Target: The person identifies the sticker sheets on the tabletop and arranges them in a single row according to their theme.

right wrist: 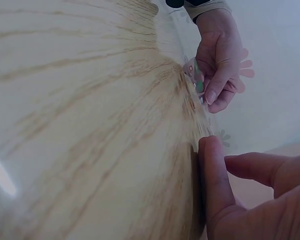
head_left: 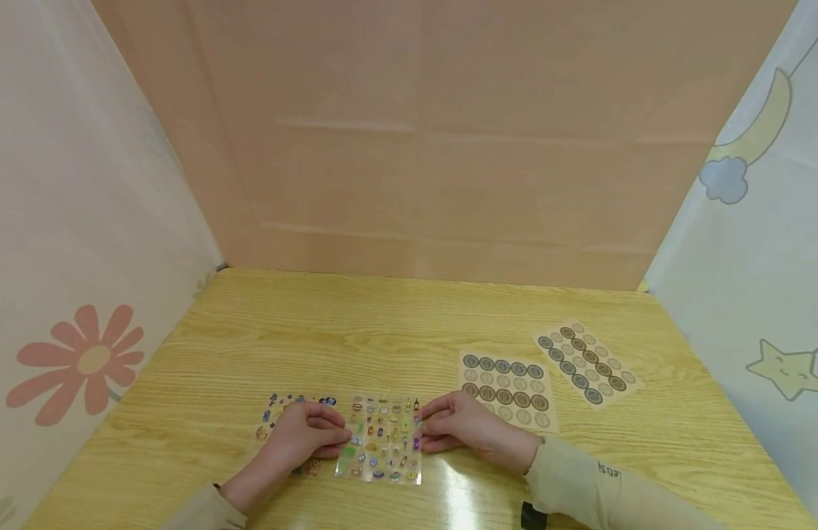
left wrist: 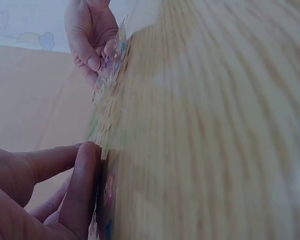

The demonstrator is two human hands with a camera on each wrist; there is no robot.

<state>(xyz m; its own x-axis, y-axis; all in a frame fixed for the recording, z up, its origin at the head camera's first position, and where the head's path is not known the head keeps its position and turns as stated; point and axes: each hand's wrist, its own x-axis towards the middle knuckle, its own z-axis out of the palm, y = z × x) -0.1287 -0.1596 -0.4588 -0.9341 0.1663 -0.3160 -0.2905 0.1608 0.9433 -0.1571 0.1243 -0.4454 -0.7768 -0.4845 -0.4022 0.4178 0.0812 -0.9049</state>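
A clear sticker sheet (head_left: 378, 449) with small colourful pictures lies between both hands, low over the table. My left hand (head_left: 302, 436) pinches its left edge between thumb and fingers. On the opposite edge, my right hand (head_left: 464, 425) holds the sheet the same way; the left wrist view shows that thumb (left wrist: 92, 62) pressed on it. Partly hidden beneath my left hand and forearm is another colourful sticker sheet (head_left: 266, 416). Just behind my right hand lies a beige sheet of round stickers (head_left: 511, 381), its near left part covered by the hand.
A second beige sheet of round stickers (head_left: 587, 362) lies slanted farther right on the wooden table (head_left: 355, 324). A plain orange-brown backdrop (head_left: 415, 147) closes the far side, with patterned cloth walls left and right. A small black object (head_left: 533, 517) shows by the right sleeve.
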